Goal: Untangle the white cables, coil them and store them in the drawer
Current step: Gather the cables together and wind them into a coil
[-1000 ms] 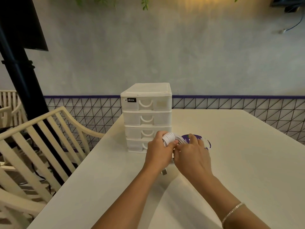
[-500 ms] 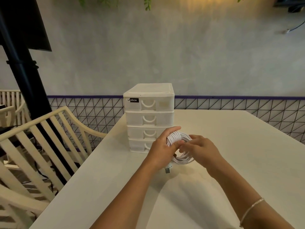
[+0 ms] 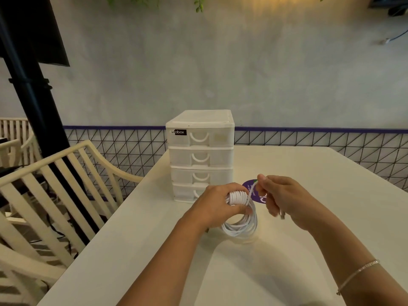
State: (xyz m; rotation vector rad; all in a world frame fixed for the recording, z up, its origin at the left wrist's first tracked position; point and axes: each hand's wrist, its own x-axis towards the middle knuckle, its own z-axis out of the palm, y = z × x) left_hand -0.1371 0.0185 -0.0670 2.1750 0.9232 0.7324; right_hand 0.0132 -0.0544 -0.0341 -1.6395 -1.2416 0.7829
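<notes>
Head camera looks down over a pale table (image 3: 309,184) where a person is winding a white cable (image 3: 240,226) into a coil, just in front of a small four-drawer cabinet (image 3: 199,155) that stands near the table's far left edge. The left hand (image 3: 215,206) is curled round the top of the coil, thumb and fingers clamped over a tight band of turns, while the rest of the loop hangs below it and seems to touch the table. The right hand (image 3: 284,199), just right of the coil and a little nearer me than the cabinet, pinches the free end of the cable between thumb and fingers; the strand runs taut from the pinch down to the wrapped band. A plug tip (image 3: 282,216) shows below that hand, blurred. Behind the hands, beside the cabinet's base, lies a round purple sticker or coaster (image 3: 254,191), partly hidden.

All four drawers look closed, so storing is not yet begun. I judge the step to be binding the coil with its own tail. To do it well, the left grip should hold the loops flat together so none slips out, and the right should keep light, even tension, laying each wrap beside the last. Enough tail should be saved to tuck under a turn; otherwise the bundle may spring open when released. I see only this one cable.
</notes>
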